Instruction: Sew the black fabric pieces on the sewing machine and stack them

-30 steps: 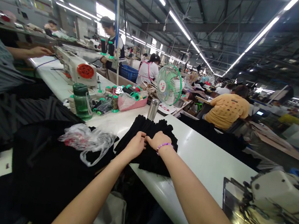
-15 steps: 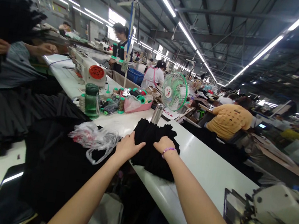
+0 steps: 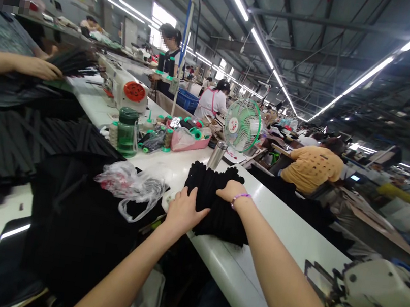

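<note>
A thick bundle of black fabric (image 3: 220,222), its upper edge gathered in ruffled folds, rests on the white tabletop (image 3: 278,231) in front of me. My left hand (image 3: 184,213) grips the bundle's left side, thumb lying across its front. On the right side, my right hand (image 3: 233,193), a purple bracelet at its wrist, is closed over the fabric; its fingertips are hidden in the folds. Just behind the bundle stands a steel flask (image 3: 217,155). A crumpled clear plastic bag (image 3: 131,183) lies left of my left hand, on black cloth (image 3: 78,227).
A green bottle (image 3: 126,134), a pink tray (image 3: 191,143) with thread cones and a green fan (image 3: 242,125) stand behind. Sewing machines are at back left (image 3: 120,87) and lower right (image 3: 384,293). At left, a co-worker's hand (image 3: 40,68) is by dark strips.
Both my hands and the black bundle have shifted slightly right in view. At the left, the co-worker's dark strips have swung down from face height toward the table.
</note>
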Demonstrator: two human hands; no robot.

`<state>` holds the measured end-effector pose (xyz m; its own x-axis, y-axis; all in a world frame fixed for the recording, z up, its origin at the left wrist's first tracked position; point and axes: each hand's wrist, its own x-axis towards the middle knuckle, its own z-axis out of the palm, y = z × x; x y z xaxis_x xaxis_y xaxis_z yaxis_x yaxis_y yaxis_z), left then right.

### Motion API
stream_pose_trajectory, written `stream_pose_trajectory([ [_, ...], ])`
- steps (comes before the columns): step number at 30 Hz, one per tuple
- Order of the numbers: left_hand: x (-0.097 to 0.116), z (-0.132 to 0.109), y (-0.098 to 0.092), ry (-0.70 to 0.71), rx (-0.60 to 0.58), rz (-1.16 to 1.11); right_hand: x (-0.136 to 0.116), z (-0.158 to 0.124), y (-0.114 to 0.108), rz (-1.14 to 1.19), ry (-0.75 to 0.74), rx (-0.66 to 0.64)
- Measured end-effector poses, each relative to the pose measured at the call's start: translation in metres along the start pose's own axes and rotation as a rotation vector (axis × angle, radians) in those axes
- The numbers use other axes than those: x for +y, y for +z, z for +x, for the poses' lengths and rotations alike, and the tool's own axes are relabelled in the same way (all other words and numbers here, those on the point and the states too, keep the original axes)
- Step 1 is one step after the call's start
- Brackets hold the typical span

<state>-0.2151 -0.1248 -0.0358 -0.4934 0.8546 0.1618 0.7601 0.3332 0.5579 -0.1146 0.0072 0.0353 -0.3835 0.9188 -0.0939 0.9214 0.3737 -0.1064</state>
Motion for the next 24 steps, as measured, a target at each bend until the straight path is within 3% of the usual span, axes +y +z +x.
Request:
stream_pose_trajectory([
  [5,-0.014,0.011,0.007,-0.005,0.019,-0.157,-0.025,-0.011,0.021,-0.023,-0.017,-0.029],
  [10,-0.022,0.02,0.014,-0.063,0.045,-0.29,-0.034,-0.018,0.016,-0.064,-0.039,-0.024],
  [15,-0.022,0.011,0.022,-0.092,0.083,-0.37,-0.049,-0.027,0.019,-0.111,-0.044,0.018],
  [19,-0.021,0.008,0.023,-0.112,0.121,-0.403,-0.053,-0.036,0.027,-0.12,-0.005,0.046],
  [24,-0.019,0.022,0.016,-0.149,0.184,-0.41,-0.05,-0.048,0.035,-0.098,-0.006,0.111],
])
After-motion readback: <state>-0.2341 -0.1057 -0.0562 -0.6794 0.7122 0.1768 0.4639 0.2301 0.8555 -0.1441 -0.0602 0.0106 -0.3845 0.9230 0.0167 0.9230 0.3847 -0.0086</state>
